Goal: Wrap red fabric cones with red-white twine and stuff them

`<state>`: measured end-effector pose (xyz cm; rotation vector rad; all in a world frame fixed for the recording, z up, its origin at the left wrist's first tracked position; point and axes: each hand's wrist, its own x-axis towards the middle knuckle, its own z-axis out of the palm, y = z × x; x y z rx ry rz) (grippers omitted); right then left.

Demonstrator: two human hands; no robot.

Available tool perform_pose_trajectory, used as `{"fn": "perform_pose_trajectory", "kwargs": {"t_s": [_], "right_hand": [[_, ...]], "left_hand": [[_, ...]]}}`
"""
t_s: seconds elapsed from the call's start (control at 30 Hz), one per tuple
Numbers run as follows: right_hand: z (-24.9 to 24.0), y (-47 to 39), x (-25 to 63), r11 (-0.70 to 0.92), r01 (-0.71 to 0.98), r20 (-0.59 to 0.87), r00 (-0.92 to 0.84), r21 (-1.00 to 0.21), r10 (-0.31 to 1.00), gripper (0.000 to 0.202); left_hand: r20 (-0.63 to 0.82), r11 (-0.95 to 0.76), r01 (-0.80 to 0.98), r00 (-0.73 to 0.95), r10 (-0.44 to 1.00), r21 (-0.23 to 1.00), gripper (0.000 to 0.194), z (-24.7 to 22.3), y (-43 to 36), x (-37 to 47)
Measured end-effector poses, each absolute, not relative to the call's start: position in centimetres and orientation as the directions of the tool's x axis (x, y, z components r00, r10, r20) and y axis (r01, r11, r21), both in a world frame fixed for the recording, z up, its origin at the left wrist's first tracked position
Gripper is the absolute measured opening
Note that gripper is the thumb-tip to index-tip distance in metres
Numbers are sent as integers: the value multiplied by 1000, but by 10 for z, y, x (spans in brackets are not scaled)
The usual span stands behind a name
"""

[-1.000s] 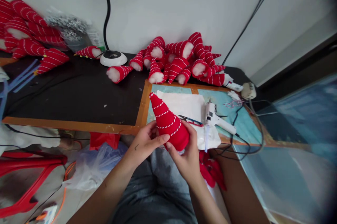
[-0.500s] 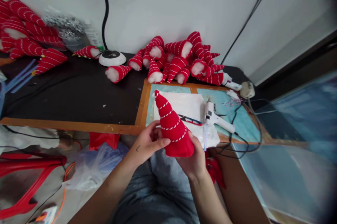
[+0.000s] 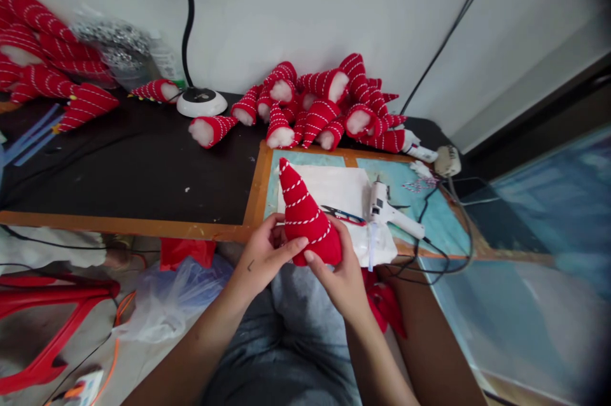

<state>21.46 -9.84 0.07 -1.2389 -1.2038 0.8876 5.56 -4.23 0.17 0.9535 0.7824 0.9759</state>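
Note:
A red cone-shaped cloth hat, wound with red-and-white twisted cord, is held over my lap at the table's front edge, its tip pointing up and slightly left. My left hand grips its lower left side, thumb across the front. My right hand closes round the lower right side, with its thumb pressed on the front near the bottom edge. Behind the hat lie small thread snips on a white sheet. A white glue gun rests to the right, a clear glue stick near it.
Several stuffed red cones are heaped against the wall, with another pile at far left. A lamp stands between them. Black cables loop off the right front edge. A red stool and plastic bag are below.
My right hand has shifted round the hat, its thumb now on the front near the base. The hat has moved slightly up and left and is turned a little.

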Motion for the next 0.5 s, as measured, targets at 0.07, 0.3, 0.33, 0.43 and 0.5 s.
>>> {"fn": "perform_pose_trajectory", "kwargs": {"t_s": [0.07, 0.3, 0.33, 0.43, 0.5], "right_hand": [[-4, -94, 213, 105, 0, 102, 249, -994, 963, 58], [-10, -85, 216, -103, -553, -180, 86, -827, 980, 58], [-8, -85, 217, -136, -578, -201, 50, -805, 978, 60], [-6, -86, 214, -205, -608, -244, -19, -767, 969, 58], [-8, -85, 210, -198, -616, -235, -21, -763, 972, 55]], "left_hand": [[-109, 229, -287, 380, 918, 930, 58, 2, -42, 54], [-109, 237, -209, 489, 865, 949, 56, -7, -36, 45], [-109, 246, -218, 500, 859, 944, 56, -9, -35, 45], [-91, 255, -256, 515, 852, 932, 59, -13, -36, 48], [-67, 238, -288, 497, 865, 928, 58, -14, -38, 52]]}}
